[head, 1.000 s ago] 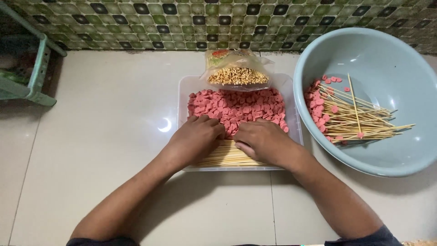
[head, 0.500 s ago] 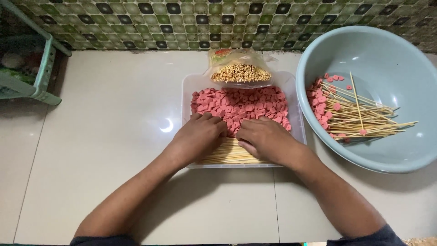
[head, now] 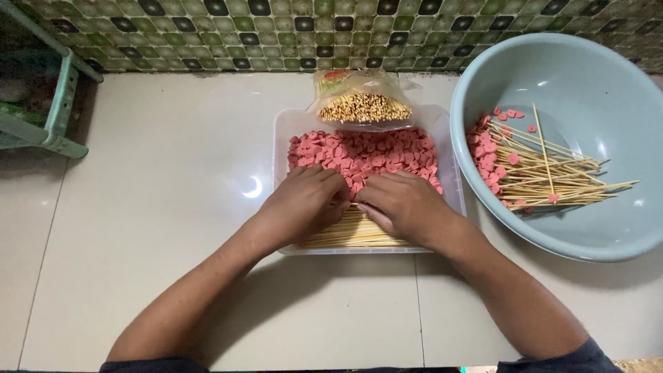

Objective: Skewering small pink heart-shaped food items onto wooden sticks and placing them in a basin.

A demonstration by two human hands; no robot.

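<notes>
Both hands meet over a clear plastic tray (head: 282, 138) that lies on a pale tiled floor (head: 159, 207). The left hand (head: 304, 204) lies palm down with its fingers curled inward, and the right hand (head: 400, 205) mirrors it, the fingertips of the two almost touching at the middle of the tray. Whether either grip is closed on anything I cannot tell, since the fingertips are tucked under and hide what lies between them.

Directly under the two grips, at the near end of the tray, lies a bundle of bare bamboo skewers (head: 352, 237), lengthwise across the tray; both hands rest on them. Just beyond the fingertips, filling the far part of the tray, is a bed of pink sausage slices (head: 366, 153), which the knuckles of both hands touch or nearly touch.

Farther beyond the grips, at the tray's far edge, sits a clear plastic bag of skewers (head: 362, 107), their blunt ends facing the camera. To the right of the right hand, well apart from it, stands a pale blue basin (head: 587, 76) that holds loaded skewers (head: 552, 173), some threaded with pink slices, and a few loose slices beside them. Far to the left of the left hand is a green stool (head: 52, 117), against a wall of green mosaic tiles (head: 276, 34)
</notes>
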